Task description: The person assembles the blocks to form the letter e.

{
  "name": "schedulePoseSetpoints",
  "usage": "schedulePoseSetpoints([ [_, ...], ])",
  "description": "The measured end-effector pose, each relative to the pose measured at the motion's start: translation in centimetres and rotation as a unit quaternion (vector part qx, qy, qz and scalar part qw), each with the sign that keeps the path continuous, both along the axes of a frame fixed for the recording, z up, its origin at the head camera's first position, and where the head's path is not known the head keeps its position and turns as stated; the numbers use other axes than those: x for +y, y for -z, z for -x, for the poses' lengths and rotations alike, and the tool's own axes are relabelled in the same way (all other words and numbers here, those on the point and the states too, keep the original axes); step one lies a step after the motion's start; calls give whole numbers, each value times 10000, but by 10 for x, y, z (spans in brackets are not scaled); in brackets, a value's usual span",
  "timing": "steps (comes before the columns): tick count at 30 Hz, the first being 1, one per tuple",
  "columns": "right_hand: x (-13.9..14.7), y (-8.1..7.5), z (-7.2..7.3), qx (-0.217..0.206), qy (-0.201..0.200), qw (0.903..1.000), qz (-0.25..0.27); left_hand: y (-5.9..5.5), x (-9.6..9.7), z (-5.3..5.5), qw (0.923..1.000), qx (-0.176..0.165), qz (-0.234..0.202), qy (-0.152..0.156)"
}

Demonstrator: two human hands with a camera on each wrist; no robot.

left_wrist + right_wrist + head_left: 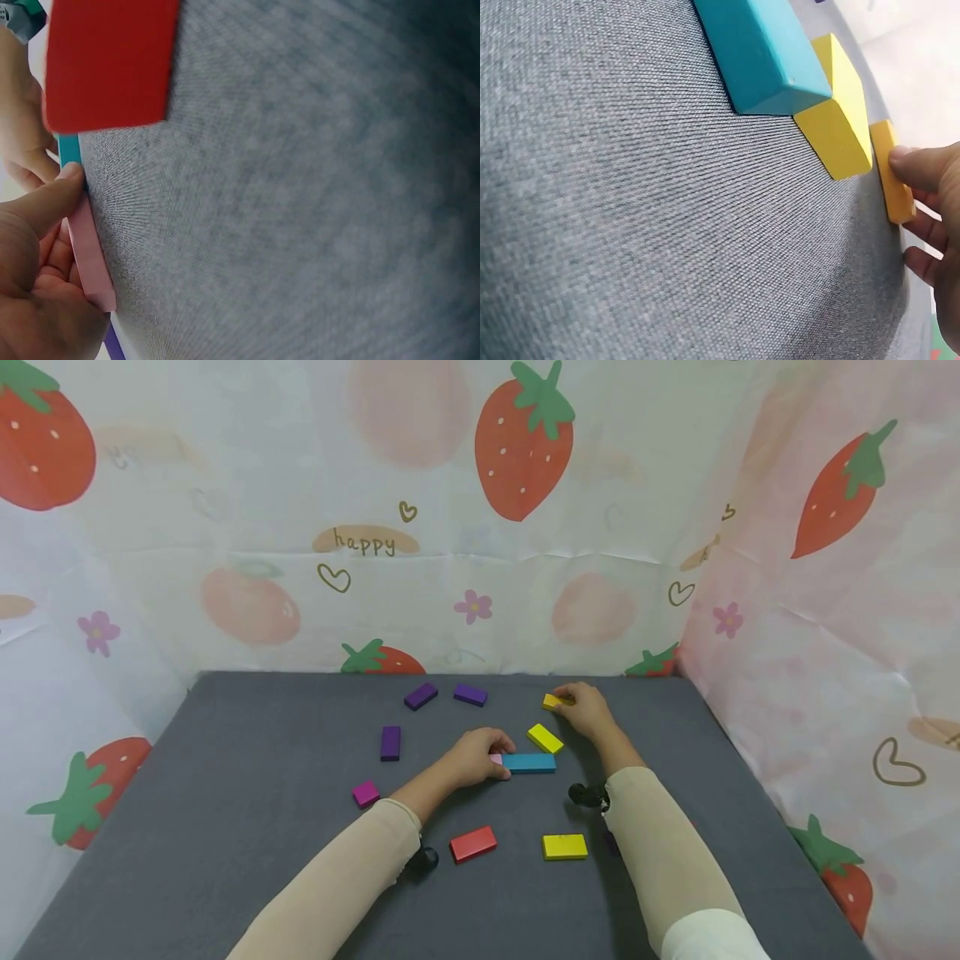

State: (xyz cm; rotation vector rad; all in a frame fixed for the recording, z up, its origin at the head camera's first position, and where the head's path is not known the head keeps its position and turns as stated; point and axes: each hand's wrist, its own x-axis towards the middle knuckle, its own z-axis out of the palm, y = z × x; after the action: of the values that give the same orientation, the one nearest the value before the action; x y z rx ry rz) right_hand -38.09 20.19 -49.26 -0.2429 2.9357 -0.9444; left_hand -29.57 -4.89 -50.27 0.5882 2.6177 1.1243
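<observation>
Currently, left hand (474, 757) pinches a pink block (90, 251), right hand (587, 710) a yellow block (890, 184)

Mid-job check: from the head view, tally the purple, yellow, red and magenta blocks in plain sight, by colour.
Purple blocks: 3
Yellow blocks, including one in the right hand: 3
Red block: 1
Magenta block: 1
Total: 8
A dark patch beside the right sleeve is too hidden to count.
</observation>
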Motion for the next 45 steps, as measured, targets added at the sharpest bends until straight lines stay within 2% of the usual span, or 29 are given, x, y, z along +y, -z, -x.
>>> schedulePoseSetpoints([
  [19,0,3,2,-137,117,9998,-39,-1,-1,-1,10000,-15,-49,-2],
  [37,-2,4,-2,64,132,9999,-92,0,-1,-2,9999,-28,-100,12],
  [45,-6,-5,-5,127,-22,9999,77,-2,-1,-2,10000,-21,-66,-2],
])
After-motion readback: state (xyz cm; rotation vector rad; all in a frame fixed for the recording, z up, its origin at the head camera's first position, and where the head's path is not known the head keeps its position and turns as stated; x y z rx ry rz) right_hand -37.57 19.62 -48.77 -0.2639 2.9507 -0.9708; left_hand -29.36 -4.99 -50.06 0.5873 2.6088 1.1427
